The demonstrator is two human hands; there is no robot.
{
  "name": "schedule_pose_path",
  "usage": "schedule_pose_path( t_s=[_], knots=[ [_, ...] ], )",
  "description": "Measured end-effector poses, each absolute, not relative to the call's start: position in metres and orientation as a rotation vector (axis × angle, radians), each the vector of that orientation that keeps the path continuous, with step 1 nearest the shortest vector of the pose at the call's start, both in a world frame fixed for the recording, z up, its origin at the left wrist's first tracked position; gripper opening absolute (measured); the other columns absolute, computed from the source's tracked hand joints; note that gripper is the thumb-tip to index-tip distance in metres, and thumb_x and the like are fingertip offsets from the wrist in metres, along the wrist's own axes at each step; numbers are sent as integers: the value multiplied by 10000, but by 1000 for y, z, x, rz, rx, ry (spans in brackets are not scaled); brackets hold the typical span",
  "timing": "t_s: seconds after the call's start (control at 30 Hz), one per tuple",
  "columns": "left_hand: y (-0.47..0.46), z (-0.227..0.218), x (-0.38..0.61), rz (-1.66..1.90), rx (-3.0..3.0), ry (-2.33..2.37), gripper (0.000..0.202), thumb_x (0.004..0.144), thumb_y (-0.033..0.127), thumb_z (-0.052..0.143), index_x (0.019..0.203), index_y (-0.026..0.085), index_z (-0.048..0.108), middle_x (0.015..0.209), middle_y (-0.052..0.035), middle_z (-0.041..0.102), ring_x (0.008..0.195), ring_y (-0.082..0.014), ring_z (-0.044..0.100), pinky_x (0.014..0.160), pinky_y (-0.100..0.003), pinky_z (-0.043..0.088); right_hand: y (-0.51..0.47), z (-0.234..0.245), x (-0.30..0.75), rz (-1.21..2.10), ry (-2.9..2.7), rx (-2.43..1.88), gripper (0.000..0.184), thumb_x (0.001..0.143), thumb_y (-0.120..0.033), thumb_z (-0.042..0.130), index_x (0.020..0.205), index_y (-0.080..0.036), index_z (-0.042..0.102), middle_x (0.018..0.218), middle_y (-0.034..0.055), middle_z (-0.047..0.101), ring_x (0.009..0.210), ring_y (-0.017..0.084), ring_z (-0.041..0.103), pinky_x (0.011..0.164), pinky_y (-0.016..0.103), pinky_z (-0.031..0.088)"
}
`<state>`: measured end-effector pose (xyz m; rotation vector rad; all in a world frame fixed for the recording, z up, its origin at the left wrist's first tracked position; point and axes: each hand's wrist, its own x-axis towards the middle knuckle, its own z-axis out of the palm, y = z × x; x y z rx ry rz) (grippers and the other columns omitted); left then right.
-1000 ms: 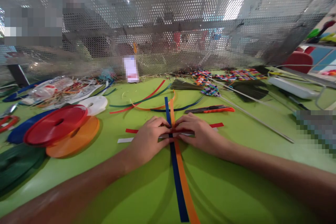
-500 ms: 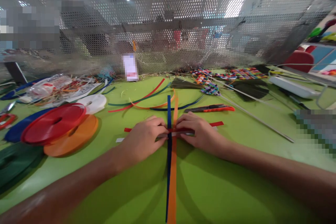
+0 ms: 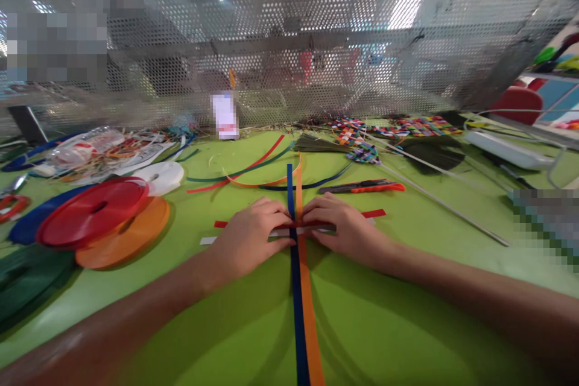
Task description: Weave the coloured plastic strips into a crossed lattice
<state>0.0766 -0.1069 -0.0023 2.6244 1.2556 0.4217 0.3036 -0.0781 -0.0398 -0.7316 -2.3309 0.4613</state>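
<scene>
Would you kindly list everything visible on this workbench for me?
Blue flat plastic strip: one, blue, lengthwise at centre.
Orange flat plastic strip: one, orange, right beside it.
Red flat plastic strip: one, red, crosswise at centre.
White flat plastic strip: one, white, crosswise beside red.
Strip reels: five, red, orange, white, blue, green, left.
Orange-handled cutter: one, right of centre.
Woven multicoloured pieces: several, far right.
Perforated metal screen: one, grey, behind.
Green table: one.
Left hand, right hand: pressing the crossing.

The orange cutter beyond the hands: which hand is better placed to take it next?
Probably the right hand. The orange cutter lies just beyond it, on its side of the blue strip. The left hand would have to cross that strip and the other hand.
</scene>
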Motion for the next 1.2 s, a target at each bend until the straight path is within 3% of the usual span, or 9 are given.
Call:
schedule_pose_path(
  t_s=[0.27,0.57,0.73,0.9,1.2],
  knots=[
    [-105,-5,78,451,2567,1271,220,832,181,806,1032,204,717,1072,-34,695,1011,-241,598,871,-374,500,-78,-39,304,504,-2347,-730,186,871,-61,644,966,-206,712,1054,57,734,985,223,669,1040,495,439],
    [-107,-6,80,465,2529,1323,198,821,195,817,991,197,714,1030,-30,685,997,-248,582,865,-378,491,-79,-38,302,468,-2396,-746,182,863,-76,668,1000,-193,700,1082,75,729,1004,232,646,1007,489,453],
    [-107,-11,80,520,2536,1311,269,823,221,821,1054,170,694,1105,-56,673,1045,-262,565,908,-417,491,-82,-35,301,467,-2388,-803,217,859,-96,685,1054,-190,680,1090,79,730,1041,244,641,1057,506,420],
    [-106,-12,80,553,2534,1301,245,805,201,835,1000,163,692,1079,-56,691,1016,-254,583,886,-399,501,-83,-33,301,506,-2386,-809,197,865,-98,684,1038,-193,681,1103,68,731,1070,240,646,1108,508,380],
    [-107,-3,80,375,2593,1272,165,906,197,725,1065,153,730,1135,-78,682,1064,-269,577,935,-439,510,-81,-37,301,447,-2393,-781,181,858,-93,695,1017,-180,694,1096,78,726,1023,247,634,1004,473,460]
  ],
)
